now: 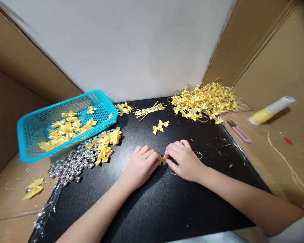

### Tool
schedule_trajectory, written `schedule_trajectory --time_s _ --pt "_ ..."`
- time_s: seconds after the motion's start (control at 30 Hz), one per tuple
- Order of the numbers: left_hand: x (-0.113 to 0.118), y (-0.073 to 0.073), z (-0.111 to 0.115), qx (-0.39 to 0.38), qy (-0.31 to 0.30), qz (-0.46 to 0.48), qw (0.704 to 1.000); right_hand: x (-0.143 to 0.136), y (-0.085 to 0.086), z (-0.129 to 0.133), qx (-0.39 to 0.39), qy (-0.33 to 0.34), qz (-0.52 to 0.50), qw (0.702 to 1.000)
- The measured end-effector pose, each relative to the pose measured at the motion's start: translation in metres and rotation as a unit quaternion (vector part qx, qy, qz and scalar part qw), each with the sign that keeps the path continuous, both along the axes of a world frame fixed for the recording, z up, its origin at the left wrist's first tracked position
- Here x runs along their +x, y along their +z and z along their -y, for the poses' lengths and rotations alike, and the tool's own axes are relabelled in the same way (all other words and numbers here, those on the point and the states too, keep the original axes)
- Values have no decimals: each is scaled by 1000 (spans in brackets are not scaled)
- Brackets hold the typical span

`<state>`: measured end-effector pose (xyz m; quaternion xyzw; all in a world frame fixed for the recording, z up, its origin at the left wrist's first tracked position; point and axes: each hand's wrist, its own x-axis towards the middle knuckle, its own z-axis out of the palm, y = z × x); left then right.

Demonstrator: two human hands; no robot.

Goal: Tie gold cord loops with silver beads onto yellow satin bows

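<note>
Near the middle of the black board [152, 199], my left hand [143, 165] and my right hand [183, 160] pinch a small yellow bow [163, 160] between them, left fingers on its left side, right fingers on its right. My fingertips partly hide the bow. A thin yellow cord [198, 155] loops out behind my right hand, and a short cord end shows below it. Two loose yellow bows [160, 127] lie just beyond my hands. Farther back is a bundle of short yellow cords [150, 110].
A turquoise basket [22, 135] with yellow bows stands at the left. Beside it lie silver bells [73, 165] and more bows [103, 153]. A pile of corded bows [202, 101] sits back right, near pink snips [240, 132] and a yellow-white roll [272, 110]. Cardboard walls surround the board.
</note>
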<state>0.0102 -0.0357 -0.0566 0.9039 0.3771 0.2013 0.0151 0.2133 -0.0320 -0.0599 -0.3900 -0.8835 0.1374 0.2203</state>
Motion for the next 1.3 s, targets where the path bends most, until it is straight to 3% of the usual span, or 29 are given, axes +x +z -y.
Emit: schedule_trajectory --time_s 0.3,0.43,0.77,1.07,1.3 --pt "2 0 1 22 -11 -15 1000 -1 1 1 -43 25 48 998" --pt "1 3 0 -24 -50 -27 998 0 4 1 -103 78 4 992" --pt "-1 6 3 -139 -83 -27 986 0 5 1 -168 120 -37 978" --pt "0 5 3 -267 -76 76 958 1 9 1 -205 121 -50 970" --pt "2 6 3 -303 -72 135 941 2 11 1 -217 126 -57 966"
